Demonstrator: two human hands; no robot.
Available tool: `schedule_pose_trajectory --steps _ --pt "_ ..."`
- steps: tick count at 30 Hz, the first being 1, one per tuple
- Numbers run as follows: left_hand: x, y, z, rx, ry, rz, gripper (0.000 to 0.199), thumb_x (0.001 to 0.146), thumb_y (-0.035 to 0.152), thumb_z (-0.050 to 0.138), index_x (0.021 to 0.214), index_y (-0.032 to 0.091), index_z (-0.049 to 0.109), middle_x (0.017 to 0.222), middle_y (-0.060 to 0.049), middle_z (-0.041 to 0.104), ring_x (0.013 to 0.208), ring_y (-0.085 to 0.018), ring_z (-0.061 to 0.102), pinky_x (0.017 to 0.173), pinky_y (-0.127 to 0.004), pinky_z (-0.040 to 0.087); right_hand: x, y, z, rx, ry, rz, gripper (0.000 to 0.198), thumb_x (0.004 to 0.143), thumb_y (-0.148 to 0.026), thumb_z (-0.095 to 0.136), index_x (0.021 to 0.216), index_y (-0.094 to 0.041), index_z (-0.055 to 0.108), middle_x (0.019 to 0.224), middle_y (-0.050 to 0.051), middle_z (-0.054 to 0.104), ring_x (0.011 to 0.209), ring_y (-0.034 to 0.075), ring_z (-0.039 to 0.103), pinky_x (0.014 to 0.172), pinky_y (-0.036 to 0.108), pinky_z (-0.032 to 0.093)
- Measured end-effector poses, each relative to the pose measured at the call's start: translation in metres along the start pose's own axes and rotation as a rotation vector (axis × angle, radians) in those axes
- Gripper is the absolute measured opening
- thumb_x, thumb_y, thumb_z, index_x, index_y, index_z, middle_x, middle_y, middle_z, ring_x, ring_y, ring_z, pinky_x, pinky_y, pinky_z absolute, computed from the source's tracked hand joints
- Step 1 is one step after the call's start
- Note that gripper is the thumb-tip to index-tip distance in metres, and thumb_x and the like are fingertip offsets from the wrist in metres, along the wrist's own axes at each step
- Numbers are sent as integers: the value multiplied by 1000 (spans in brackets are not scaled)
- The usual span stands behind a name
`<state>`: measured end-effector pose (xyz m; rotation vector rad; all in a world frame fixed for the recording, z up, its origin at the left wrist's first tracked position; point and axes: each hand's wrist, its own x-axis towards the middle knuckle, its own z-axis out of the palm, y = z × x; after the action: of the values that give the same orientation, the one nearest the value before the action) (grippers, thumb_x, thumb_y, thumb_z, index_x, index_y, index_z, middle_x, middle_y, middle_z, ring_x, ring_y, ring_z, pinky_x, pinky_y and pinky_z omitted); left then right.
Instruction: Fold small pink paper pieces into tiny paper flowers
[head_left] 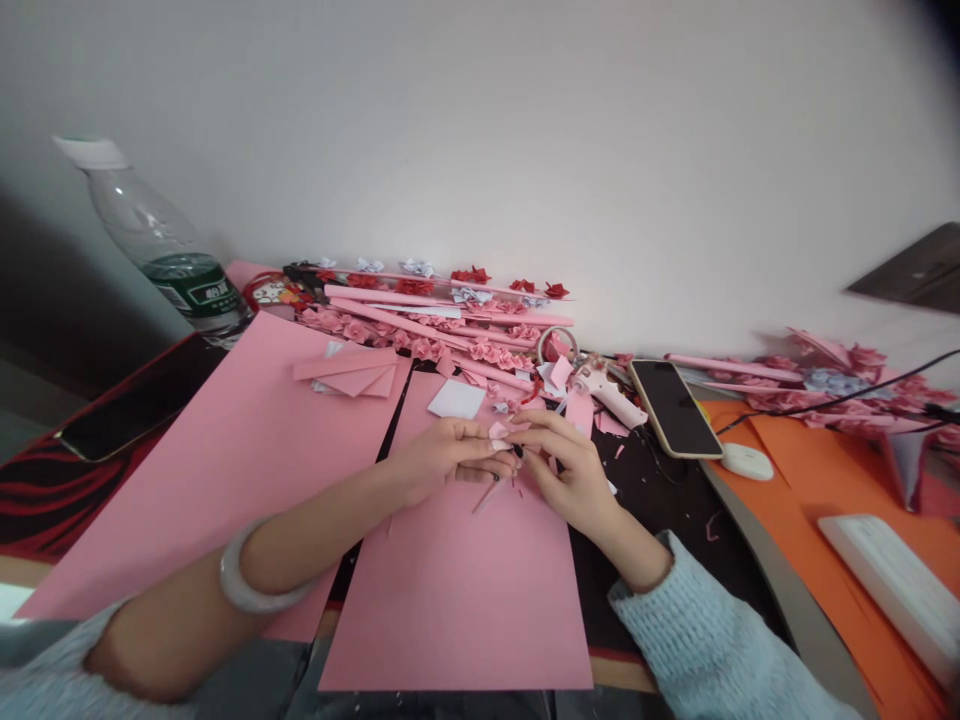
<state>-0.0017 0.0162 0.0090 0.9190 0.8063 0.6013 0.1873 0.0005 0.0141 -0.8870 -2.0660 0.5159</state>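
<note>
My left hand [439, 462] pinches a small piece of pink paper [497, 431] between thumb and fingers, above a large pink sheet [465, 600]. My right hand [574, 472] meets it from the right, its fingertips closed together at the same small piece; the exact grip is partly hidden. Below the fingertips a thin pale strip or stick [487, 497] slants downward; I cannot tell whether it is held. Just beyond my hands lies a white paper square [457, 399]. Folded pink papers [356, 372] rest on another large pink sheet [247, 470] to the left.
Pink paper rods [420, 325] and paper flowers lie along the wall. A glue gun [611, 392], tape roll [557, 346] and phone [675, 408] are at back right. A water bottle [161, 235] stands at back left. Orange sheets [795, 500] and a white power strip [892, 580] lie at right.
</note>
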Motion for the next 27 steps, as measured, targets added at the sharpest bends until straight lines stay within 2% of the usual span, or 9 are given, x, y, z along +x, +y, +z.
schedule_pose_trajectory --steps 10,16,21,27 --pt "-1 1 -3 -52 -27 -22 19 76 28 65 87 13 68 90 -8 71 78 -12 65 74 -22 49 1 -6 -5 58 -41 14 40 73 -4 40 102 -22 62 110 10 57 104 23 55 80 40 49" --pt "-1 2 -4 -73 -63 -43 18 74 29 67 83 13 69 84 -6 71 72 -10 65 70 -21 49 1 -9 -5 77 -25 -11 37 75 -4 40 99 -21 63 107 9 59 103 22 55 85 40 47" --pt "0 2 -6 -36 -68 -51 17 75 29 66 80 13 69 82 -6 72 71 -10 65 66 -20 49 -1 -5 -3 38 4 4 28 82 -8 45 101 -21 62 107 9 59 100 20 56 80 36 50" --pt "0 5 -7 0 -72 -62 16 76 28 66 80 13 68 84 -7 72 73 -11 66 67 -20 50 -3 5 -5 -181 27 -161 24 84 -10 50 100 -21 64 104 10 62 97 20 58 82 36 50"
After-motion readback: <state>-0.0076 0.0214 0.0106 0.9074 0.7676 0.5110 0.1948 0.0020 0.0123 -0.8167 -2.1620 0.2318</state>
